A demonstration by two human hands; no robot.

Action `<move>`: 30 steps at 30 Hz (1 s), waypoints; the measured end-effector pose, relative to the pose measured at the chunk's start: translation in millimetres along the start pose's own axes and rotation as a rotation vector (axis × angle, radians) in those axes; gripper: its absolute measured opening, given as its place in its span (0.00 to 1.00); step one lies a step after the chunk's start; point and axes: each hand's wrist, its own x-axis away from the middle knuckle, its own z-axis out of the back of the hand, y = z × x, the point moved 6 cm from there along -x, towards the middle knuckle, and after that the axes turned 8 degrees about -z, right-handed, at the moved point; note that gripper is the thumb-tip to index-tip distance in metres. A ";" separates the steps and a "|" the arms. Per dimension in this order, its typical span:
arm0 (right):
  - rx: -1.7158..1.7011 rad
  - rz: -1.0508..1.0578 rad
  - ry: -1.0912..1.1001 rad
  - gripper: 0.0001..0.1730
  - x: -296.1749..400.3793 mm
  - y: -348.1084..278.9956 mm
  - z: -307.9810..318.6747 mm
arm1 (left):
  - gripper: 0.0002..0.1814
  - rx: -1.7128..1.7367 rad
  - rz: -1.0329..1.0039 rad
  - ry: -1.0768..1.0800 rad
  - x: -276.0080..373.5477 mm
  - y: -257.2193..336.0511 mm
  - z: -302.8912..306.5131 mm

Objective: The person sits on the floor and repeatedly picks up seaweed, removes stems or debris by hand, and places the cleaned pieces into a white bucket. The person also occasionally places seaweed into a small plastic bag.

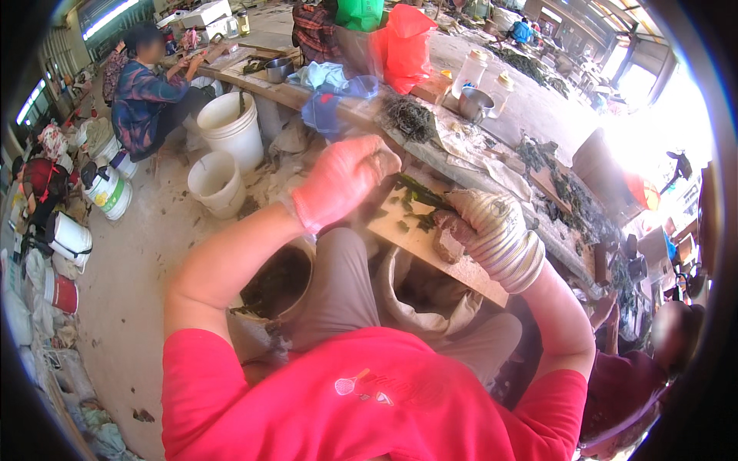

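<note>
My left hand [349, 178], in a pink-orange knit glove, is raised over the left end of a wooden board with its fingers curled together; a strip of dark green leafy material [421, 193] starts near its fingertips. My right hand [496, 230], in a striped off-white glove, has its fingers closed around the strip's other end. Green scraps lie on the wooden board [490, 288], and a brownish block [448, 242] is under my right hand. Below are a cloth sack [398, 294] between my knees and a bucket [308, 253] of dark green material at the left.
White buckets [230, 138] [216, 184] stand on the floor at the left. A long wooden bench [357, 115] holds metal cups [475, 105], dark fibrous material [409, 118] and a red bag [408, 49]. One person sits at the upper left, another at the lower right.
</note>
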 end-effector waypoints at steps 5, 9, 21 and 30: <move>0.051 0.085 -0.046 0.07 -7.9 1.2 -4.2 | 0.10 0.134 0.033 -0.180 1.3 -31.3 -12.7; 0.099 0.088 -0.136 0.08 -11.8 7.6 -13.6 | 0.22 0.106 -0.065 -0.237 -1.6 -38.3 -9.8; -0.036 -0.187 -0.303 0.13 -1.8 42.0 -42.7 | 0.11 0.109 -0.121 -0.472 20.4 -47.1 -59.2; -0.565 -0.353 -0.144 0.14 24.7 50.2 -53.3 | 0.09 0.319 0.033 -0.175 14.8 -44.8 -32.2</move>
